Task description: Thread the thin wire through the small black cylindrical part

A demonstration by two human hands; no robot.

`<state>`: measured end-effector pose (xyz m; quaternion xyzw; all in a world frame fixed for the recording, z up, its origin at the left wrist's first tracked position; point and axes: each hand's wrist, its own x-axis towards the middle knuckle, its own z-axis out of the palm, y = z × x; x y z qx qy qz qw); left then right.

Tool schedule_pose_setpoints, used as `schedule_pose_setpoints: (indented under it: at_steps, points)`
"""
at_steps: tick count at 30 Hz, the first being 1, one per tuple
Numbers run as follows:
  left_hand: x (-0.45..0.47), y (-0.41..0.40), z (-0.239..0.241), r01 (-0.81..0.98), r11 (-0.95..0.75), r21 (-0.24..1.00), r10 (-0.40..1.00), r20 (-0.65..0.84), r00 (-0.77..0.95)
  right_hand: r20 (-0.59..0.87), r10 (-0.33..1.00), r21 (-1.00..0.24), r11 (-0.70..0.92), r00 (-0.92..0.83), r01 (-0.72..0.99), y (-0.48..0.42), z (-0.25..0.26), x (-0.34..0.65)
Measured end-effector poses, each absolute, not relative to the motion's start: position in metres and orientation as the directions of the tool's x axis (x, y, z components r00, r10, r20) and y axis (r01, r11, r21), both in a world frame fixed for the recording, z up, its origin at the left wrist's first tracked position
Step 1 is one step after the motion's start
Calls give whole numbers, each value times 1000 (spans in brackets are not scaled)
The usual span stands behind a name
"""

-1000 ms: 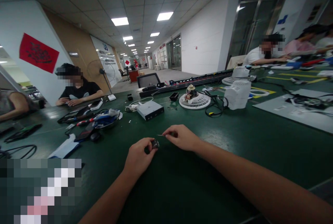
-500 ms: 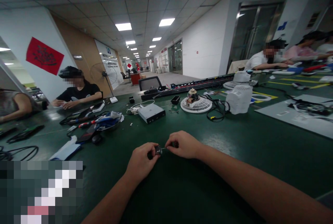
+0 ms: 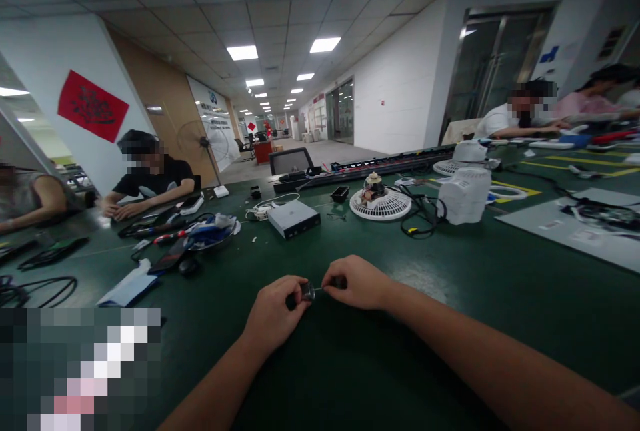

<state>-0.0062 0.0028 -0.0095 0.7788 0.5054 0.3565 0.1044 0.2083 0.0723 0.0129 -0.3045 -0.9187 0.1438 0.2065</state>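
My left hand [image 3: 278,305] pinches a small round metal part [image 3: 309,291] between thumb and fingers; it looks like a small motor. A thin shaft [image 3: 319,289] sticks out from it to the right. At the tip of that shaft, the thumb and forefinger of my right hand [image 3: 356,282] are pressed together on it. Both hands are just above the green tabletop [image 3: 320,377], in the lower middle of the view. My fingers hide most of the metal part's body and the shaft's far end.
Beyond my hands lie an optical drive [image 3: 294,219], a small black tray [image 3: 341,194], an opened fan part [image 3: 381,203] and a white housing [image 3: 463,196] with a black cable. Tools and a blue cloth [image 3: 213,231] lie left. A grey board [image 3: 575,221] lies right. Co-workers sit around.
The whole view has shifted slightly. My hands keep the same grip, and the metal part's round end now faces a little more toward me.
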Motion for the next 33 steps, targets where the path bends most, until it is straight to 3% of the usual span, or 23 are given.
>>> schedule_pose_setpoints:
  at_steps: [12, 17, 20, 23, 30, 33]
  points:
    - [-9, 5, -7, 725, -449, 522, 861, 470, 195, 241, 705, -509, 677, -667, 532, 70, 9, 201]
    - [-9, 5, -9, 721, -457, 521, 862, 461, 212, 322, 687, -352, 725, -651, 592, 68, 13, 202]
    - [-9, 5, -9, 717, -474, 511, 854, 466, 232, 288, 632, -390, 763, -719, 515, 66, 13, 202]
    - [-8, 4, -9, 712, -495, 498, 843, 473, 256, 239, 705, -486, 683, -668, 546, 65, 12, 199]
    - [-5, 5, -6, 763, -423, 489, 871, 451, 194, 169, 827, -368, 558, -537, 744, 64, 11, 196]
    - [-5, 5, -4, 783, -389, 486, 874, 464, 146, 110, 845, -406, 519, -524, 752, 64, 13, 199]
